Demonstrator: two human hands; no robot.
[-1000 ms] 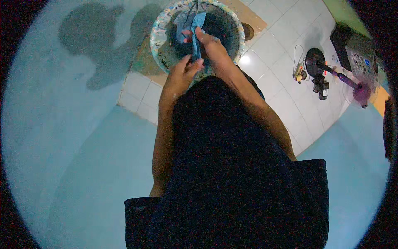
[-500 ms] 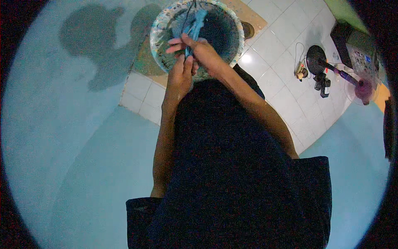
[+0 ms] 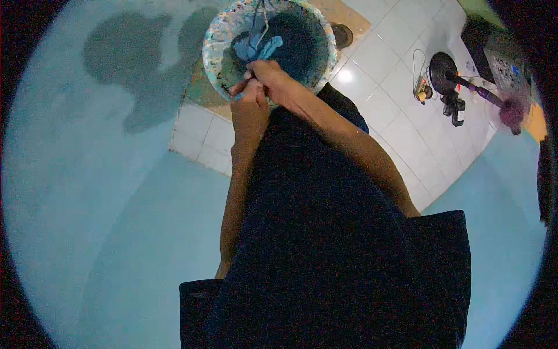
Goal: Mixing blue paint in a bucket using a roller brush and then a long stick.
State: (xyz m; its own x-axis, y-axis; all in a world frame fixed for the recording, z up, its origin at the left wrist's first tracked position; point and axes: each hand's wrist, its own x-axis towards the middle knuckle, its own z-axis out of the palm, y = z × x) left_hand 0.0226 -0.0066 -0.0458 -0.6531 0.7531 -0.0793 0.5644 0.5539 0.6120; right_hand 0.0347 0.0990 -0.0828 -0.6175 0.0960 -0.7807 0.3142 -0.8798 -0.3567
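Observation:
My right hand (image 3: 273, 77) is closed around the lower end of a crumpled blue cloth (image 3: 269, 47). Just below and left of it, my left hand (image 3: 250, 100) has its fingers bent in and pressed close to the right hand, with a bit of blue at the fingertips. How much of the cloth the left hand grips is hidden. Both hands are over the near rim of a round bucket (image 3: 211, 42) whose wide pale rim is splattered with paint. Dark bluish contents show inside it. A thin cord (image 3: 265, 24) hangs down beside the cloth.
The bucket stands on a stained brown board (image 3: 356, 17) over white floor tiles (image 3: 381, 107). A dark round object (image 3: 342, 36) is beside it. To the right are a pedestal fan (image 3: 474, 88), a power strip (image 3: 421, 88) and a black device (image 3: 453, 109). A pale blue wall (image 3: 70, 145) is on the left.
The right hand's spread fingers have closed in around the cloth. The cloth has bunched lower, with less of its length standing above the hands. The view has shifted slightly.

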